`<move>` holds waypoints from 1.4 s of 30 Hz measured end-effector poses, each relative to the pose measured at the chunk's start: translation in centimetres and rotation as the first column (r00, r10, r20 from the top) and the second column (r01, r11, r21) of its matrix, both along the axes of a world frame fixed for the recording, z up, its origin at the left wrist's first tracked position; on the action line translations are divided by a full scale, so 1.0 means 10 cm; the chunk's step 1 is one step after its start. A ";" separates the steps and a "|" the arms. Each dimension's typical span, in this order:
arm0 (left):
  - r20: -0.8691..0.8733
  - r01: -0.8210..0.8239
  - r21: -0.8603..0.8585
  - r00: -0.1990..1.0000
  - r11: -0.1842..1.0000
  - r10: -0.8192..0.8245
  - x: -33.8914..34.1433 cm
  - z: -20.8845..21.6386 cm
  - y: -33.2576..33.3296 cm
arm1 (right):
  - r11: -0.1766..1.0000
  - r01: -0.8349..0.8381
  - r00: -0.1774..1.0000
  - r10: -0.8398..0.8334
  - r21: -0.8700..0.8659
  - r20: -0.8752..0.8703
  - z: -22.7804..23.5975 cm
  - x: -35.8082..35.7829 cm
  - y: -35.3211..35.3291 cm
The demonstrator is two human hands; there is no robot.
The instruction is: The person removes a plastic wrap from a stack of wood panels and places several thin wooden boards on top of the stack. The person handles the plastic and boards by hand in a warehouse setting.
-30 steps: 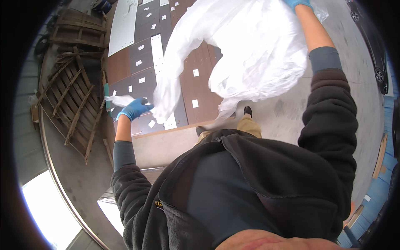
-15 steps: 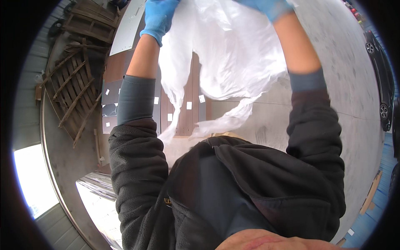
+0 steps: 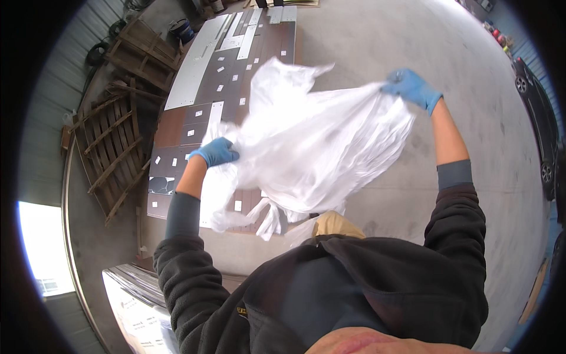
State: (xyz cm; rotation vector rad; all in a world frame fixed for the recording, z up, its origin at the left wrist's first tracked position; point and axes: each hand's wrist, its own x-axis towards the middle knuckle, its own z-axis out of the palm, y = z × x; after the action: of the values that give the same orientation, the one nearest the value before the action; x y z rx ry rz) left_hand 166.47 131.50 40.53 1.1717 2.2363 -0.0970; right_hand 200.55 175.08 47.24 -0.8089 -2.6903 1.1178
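A large, thin white plastic sheet hangs loosely between my hands, its crumpled lower edge and tied or twisted ends falling near my body. My left hand, in a blue glove, grips its left part over the panels. Out to the right, my blue-gloved right hand pinches the sheet's upper right corner above the concrete floor. Beneath the sheet, partly covered by it, lies a wide layer of flat brown, grey and white panels with small white labels on many of them.
Wooden pallets lean against the wall at the left, with a dark bucket behind. A wrapped stack stands at the lower left. Concrete floor stretches right toward a parked dark car.
Both hands have come down from the top of the view, and the right has moved outward. The sheet has lowered and spread between them, uncovering more of the panels at the back.
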 end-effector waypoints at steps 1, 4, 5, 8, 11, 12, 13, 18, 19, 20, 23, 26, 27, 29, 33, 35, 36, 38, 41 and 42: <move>0.045 -0.139 0.118 0.990 0.983 0.134 0.10 -0.03 0.01 | 0.987 0.085 0.995 -0.077 0.140 -0.062 0.17 -0.09 0.15; 0.404 -0.331 0.406 0.901 0.852 0.158 0.07 0.34 0.27 | 0.741 0.145 0.989 -0.101 0.656 -0.105 0.61 -0.53 0.74; 0.405 -0.388 0.473 0.893 0.791 0.197 0.04 0.52 0.42 | 0.714 0.105 0.994 -0.077 0.693 -0.072 0.71 -0.69 0.98; 0.343 -0.427 0.730 0.904 0.534 0.254 -0.18 1.06 0.88 | 0.717 0.283 0.952 -0.130 0.638 -0.276 1.01 -1.13 1.71; 0.263 -0.445 0.805 0.861 0.393 0.435 -0.40 1.27 1.45 | 0.675 0.228 0.971 -0.100 0.702 -0.219 0.94 -1.35 2.22; 0.199 -0.401 0.838 0.856 0.370 0.477 -0.53 1.33 1.68 | 0.645 0.140 0.990 -0.068 0.751 -0.126 0.91 -1.45 2.38; 0.127 -0.376 0.846 0.832 0.379 0.541 -0.70 1.39 1.88 | 0.676 0.119 0.987 -0.158 0.728 -0.015 1.00 -1.58 2.57; -0.146 -0.213 0.901 0.670 0.377 0.727 -1.68 1.59 2.52 | 0.656 0.144 0.988 -0.061 0.741 -0.139 1.34 -2.28 3.62; -0.231 -0.170 0.894 0.619 0.415 0.751 -1.87 1.66 2.61 | 0.663 0.159 0.983 -0.041 0.732 -0.176 1.39 -2.51 3.80; -0.267 -0.129 0.905 0.571 0.406 0.776 -2.03 1.73 2.72 | 0.670 0.181 0.975 -0.028 0.720 -0.219 1.39 -2.73 3.95; -0.259 -0.059 0.935 0.560 0.350 0.787 -2.38 2.03 3.05 | 0.703 0.126 0.960 0.092 0.700 -0.266 1.37 -3.30 4.29; -0.317 -0.042 0.915 0.539 0.401 0.780 -2.29 2.16 3.21 | 0.736 0.071 0.972 0.101 0.674 -0.212 1.24 -3.48 4.38; -0.345 -0.005 0.914 0.521 0.407 0.781 -2.27 2.13 3.24 | 0.748 0.069 0.979 0.077 0.660 -0.189 1.20 -3.50 4.37; -0.330 -0.028 0.916 0.517 0.401 0.790 -2.16 2.07 3.31 | 0.761 0.072 0.988 0.035 0.645 -0.151 1.17 -3.41 4.34; -0.227 -0.126 0.925 0.572 0.359 0.788 -1.93 2.13 3.47 | 0.743 0.132 0.991 -0.087 0.656 -0.101 1.18 -3.30 4.32; -0.139 -0.104 0.965 0.578 0.241 0.804 -1.67 2.18 3.66 | 0.710 0.209 0.975 -0.203 0.673 -0.088 1.16 -3.30 4.43; -0.440 0.229 0.891 0.213 0.393 0.873 -1.43 2.03 3.84 | 0.703 0.229 0.966 -0.249 0.673 -0.069 1.06 -3.28 4.55; -0.748 0.471 0.608 0.070 0.639 0.660 -0.78 1.94 3.74 | 0.666 0.277 0.940 -0.336 0.692 -0.053 1.08 -3.34 4.79; -0.777 0.573 0.538 0.621 0.618 0.101 0.62 0.70 3.82 | 0.641 0.256 0.931 -0.365 0.724 -0.006 0.86 -3.40 5.19; -0.620 0.510 0.474 0.772 0.718 -0.138 0.86 0.26 3.89 | 0.643 0.214 0.936 -0.350 0.736 0.034 0.72 -3.58 5.33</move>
State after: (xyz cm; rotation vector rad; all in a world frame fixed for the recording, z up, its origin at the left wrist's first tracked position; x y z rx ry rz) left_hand 175.09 170.39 43.15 2.1645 2.5992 0.2166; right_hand 164.75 228.43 54.39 -1.1237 -2.6303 -0.1400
